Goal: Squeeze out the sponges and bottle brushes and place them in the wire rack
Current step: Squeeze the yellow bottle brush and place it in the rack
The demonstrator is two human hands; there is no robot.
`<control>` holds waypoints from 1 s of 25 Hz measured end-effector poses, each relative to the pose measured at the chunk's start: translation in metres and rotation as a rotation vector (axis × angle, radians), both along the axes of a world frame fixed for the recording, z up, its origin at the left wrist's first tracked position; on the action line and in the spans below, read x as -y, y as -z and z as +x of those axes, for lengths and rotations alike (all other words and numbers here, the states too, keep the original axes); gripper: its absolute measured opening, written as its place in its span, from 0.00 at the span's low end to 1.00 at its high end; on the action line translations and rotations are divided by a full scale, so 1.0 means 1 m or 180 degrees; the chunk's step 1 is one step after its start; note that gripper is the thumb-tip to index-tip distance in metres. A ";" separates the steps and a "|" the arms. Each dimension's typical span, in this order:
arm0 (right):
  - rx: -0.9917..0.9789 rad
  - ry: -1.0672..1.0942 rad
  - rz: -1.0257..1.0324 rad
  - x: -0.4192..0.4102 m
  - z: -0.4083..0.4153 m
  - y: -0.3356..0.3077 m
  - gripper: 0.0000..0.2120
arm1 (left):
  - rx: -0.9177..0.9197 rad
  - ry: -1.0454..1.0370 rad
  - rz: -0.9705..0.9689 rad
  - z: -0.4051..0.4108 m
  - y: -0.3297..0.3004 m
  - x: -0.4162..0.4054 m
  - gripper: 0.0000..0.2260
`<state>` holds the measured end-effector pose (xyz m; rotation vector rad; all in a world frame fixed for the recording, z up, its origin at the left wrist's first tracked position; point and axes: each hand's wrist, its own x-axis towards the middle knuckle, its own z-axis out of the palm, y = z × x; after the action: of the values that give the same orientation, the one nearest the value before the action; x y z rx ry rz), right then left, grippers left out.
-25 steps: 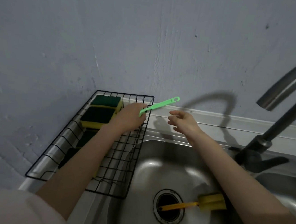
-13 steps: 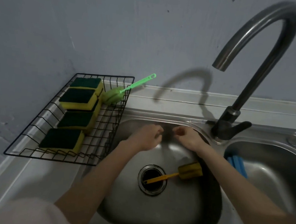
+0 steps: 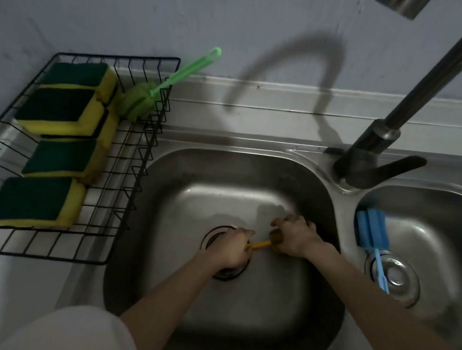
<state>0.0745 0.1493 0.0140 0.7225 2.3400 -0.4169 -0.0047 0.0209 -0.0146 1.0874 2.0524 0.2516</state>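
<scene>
Down in the left sink basin (image 3: 302, 181), both my hands hold the yellow bottle brush (image 3: 262, 244). My left hand (image 3: 231, 248) grips its thin handle over the drain. My right hand (image 3: 294, 236) is closed around its sponge head, which is mostly hidden. The black wire rack (image 3: 126, 193) on the left counter holds several green-and-yellow sponges (image 3: 58, 107) in a row. A green bottle brush (image 3: 141, 101) lies in the rack's far right corner, its handle sticking out over the rim. A blue bottle brush (image 3: 371, 233) lies in the right basin.
A dark faucet (image 3: 373, 152) rises between the two basins, its spout arching overhead at the top right. The right basin's drain (image 3: 397, 278) lies under the blue brush handle. A grey wall stands behind the counter.
Both hands dropped from above the basin onto the yellow brush: the left took its handle, the right closed on its head. The view tilted further down over the sink.
</scene>
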 end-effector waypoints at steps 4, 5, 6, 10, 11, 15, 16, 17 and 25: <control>0.0057 -0.0123 0.0122 -0.002 0.002 0.007 0.22 | 0.0213 0.0122 -0.0092 0.005 0.016 -0.004 0.17; 0.0035 -0.0119 0.0134 -0.002 0.001 0.005 0.22 | 0.0234 0.0112 -0.0071 0.006 0.017 -0.003 0.15; 0.0003 -0.0115 0.0147 -0.002 0.001 0.004 0.22 | 0.0243 0.0090 -0.0049 0.006 0.018 -0.003 0.14; -0.0163 -0.0131 0.0297 0.004 -0.001 -0.007 0.20 | 0.0207 -0.0049 0.0072 0.004 0.014 0.002 0.09; -0.0221 -0.0101 0.0330 0.005 -0.001 -0.011 0.20 | 0.0189 -0.0125 0.0109 0.003 0.013 0.004 0.09; -0.0472 -0.0134 0.0454 0.015 -0.001 -0.029 0.19 | 0.0139 -0.0534 0.0323 0.002 -0.001 0.012 0.12; -0.0513 -0.0198 0.0526 0.019 -0.001 -0.034 0.19 | 0.0136 -0.0650 0.0396 0.003 -0.006 0.013 0.13; -0.0550 -0.0260 0.0620 0.022 0.000 -0.041 0.19 | 0.0147 -0.0774 0.0478 0.004 -0.012 0.014 0.13; -0.1715 0.0754 -0.0065 0.035 -0.004 -0.090 0.16 | 0.0756 -0.1504 0.1361 0.020 -0.057 0.020 0.10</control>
<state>0.0703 0.1140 0.1037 0.9768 2.7458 -0.8242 0.0158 0.0009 0.0426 0.7434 2.0579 1.0449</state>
